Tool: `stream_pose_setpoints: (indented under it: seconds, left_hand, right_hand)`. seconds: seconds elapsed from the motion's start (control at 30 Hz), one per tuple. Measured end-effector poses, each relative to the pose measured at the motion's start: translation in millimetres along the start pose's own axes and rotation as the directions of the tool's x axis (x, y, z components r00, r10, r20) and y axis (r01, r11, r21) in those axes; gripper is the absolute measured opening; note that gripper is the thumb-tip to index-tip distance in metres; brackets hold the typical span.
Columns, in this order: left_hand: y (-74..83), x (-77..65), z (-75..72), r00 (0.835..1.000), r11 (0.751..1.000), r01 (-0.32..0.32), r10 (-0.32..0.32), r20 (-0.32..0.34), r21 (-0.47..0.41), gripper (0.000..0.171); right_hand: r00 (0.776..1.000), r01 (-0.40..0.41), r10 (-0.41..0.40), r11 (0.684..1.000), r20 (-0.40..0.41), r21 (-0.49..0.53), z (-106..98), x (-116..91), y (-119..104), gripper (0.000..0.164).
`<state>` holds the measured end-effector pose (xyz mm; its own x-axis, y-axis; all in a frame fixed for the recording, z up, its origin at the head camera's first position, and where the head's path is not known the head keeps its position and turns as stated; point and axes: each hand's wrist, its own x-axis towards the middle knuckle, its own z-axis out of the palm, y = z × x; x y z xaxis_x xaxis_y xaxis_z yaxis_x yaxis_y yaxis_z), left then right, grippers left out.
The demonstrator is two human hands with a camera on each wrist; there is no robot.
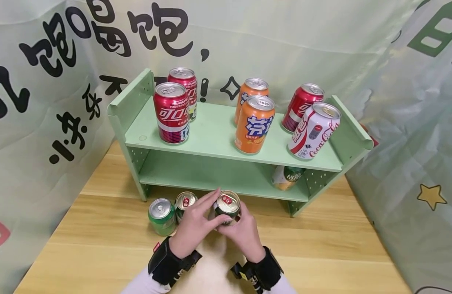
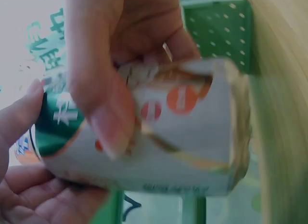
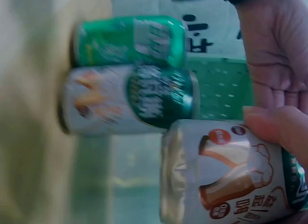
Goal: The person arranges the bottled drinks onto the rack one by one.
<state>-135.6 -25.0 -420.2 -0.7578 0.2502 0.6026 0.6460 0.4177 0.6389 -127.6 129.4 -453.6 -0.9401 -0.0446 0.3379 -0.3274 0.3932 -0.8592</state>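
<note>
Both hands hold one drink can (image 1: 227, 203) with a dark green top and a white lower part, in front of the shelf's lower level. My left hand (image 1: 197, 223) grips its left side, thumb across the front; the left wrist view shows this thumb on the white can (image 2: 192, 137). My right hand (image 1: 244, 233) grips the other side, and its thumb lies on the printed can (image 3: 231, 171) in the right wrist view. Left of the hands, a green can (image 1: 162, 216) and a similar white-and-green can (image 3: 130, 96) stand side by side on the table.
On the pale green two-level shelf (image 1: 218, 134), red cans (image 1: 172, 114), orange cans (image 1: 254, 124) and a white-and-red can (image 1: 314, 130) stand on top. One green-and-white can (image 1: 286, 177) is at the lower right. A printed cloth (image 1: 303, 41) hangs behind the wooden table (image 1: 321, 245).
</note>
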Motion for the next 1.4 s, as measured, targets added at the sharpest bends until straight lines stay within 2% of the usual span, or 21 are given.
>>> stream_pose_setpoints:
  seconds: [0.1, 0.27, 0.53, 0.6, 0.73, 0.87, 1.07, 1.2, 1.3, 1.4]
  left_hand:
    - [6.5, 5.1, 1.1, 1.000, 1.000, -0.023, 0.023, -0.008, -0.002, 0.079]
    - [12.5, 14.8, -1.1, 0.999, 0.999, -0.037, 0.037, 0.037, 0.006, 0.083]
    - [21.8, 32.9, 0.0, 0.996, 0.996, -0.086, 0.087, -0.034, 0.013, 0.085]
    - [22.9, 37.6, 3.6, 0.997, 0.998, -0.057, 0.058, -0.052, 0.015, 0.086]
    - [21.8, 46.3, 15.2, 0.996, 0.999, 0.043, -0.045, -0.074, -0.027, 0.087]
    - [17.9, 52.7, 26.2, 0.993, 0.995, 0.080, -0.085, -0.085, -0.061, 0.088]
    - [14.6, 59.8, 31.1, 0.989, 0.989, 0.147, -0.148, -0.026, -0.030, 0.086]
    - [11.0, 69.6, 31.9, 0.987, 0.987, 0.163, -0.163, -0.009, 0.008, 0.083]
    - [8.1, 78.6, 32.6, 0.985, 0.985, 0.170, -0.170, 0.007, 0.027, 0.075]
    - [6.7, 85.3, 32.7, 0.982, 0.982, 0.181, -0.184, 0.054, 0.048, 0.066]
  right_hand:
    - [0.999, 0.034, -0.034, 0.999, -0.025, -0.010, -6.1, 5.0, -6.8, 0.065]
    - [0.995, 0.061, -0.067, 0.995, -0.072, -0.085, -10.4, 10.0, -13.4, 0.065]
    - [0.983, 0.075, -0.101, 0.984, -0.152, -0.163, -21.2, 26.7, -32.6, 0.063]
    - [0.979, 0.076, -0.110, 0.979, -0.175, -0.189, -22.4, 32.9, -34.0, 0.062]
    - [0.969, 0.062, -0.116, 0.969, -0.217, -0.240, -25.4, 42.3, -29.9, 0.060]
    - [0.962, 0.042, -0.109, 0.964, -0.249, -0.262, -28.0, 46.6, -25.0, 0.058]
    - [0.963, 0.007, -0.080, 0.961, -0.257, -0.275, -29.0, 50.7, -19.7, 0.056]
    - [0.968, 0.000, -0.074, 0.955, -0.238, -0.298, -32.1, 59.2, -19.0, 0.056]
    - [0.976, -0.005, -0.064, 0.949, -0.209, -0.316, -35.5, 66.1, -18.6, 0.055]
    - [0.979, -0.030, -0.041, 0.941, -0.201, -0.337, -38.2, 69.1, -15.8, 0.054]
